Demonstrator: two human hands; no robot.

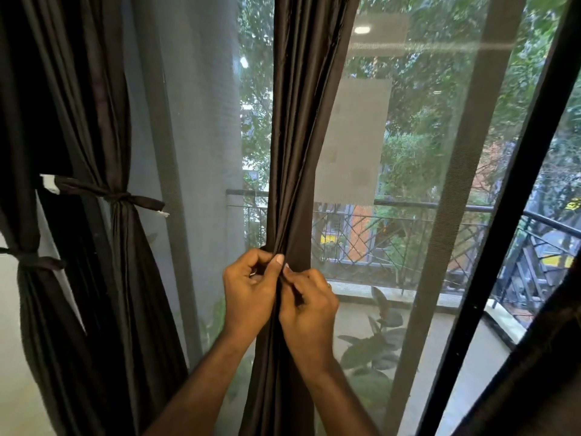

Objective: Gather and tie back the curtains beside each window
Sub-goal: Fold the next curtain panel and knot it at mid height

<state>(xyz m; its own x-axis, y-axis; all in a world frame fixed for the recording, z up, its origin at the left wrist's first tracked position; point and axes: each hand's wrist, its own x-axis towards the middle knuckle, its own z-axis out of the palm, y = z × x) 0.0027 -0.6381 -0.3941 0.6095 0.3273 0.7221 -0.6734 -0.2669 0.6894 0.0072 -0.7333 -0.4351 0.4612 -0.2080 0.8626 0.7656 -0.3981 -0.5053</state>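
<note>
Curtain: gathered dark brown satin curtain (298, 152) hangs vertical, dead ahead of me.
Hands: left hand (250, 289) and right hand (309, 305) both pinch its folds, equally near.
Next: I'd wrap a tie crosswise.

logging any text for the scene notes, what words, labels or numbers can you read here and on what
None can be read.
Yellow signs beyond the balcony railing: too blurred to read.
White tag on the tied curtain's band: no print legible.
</note>
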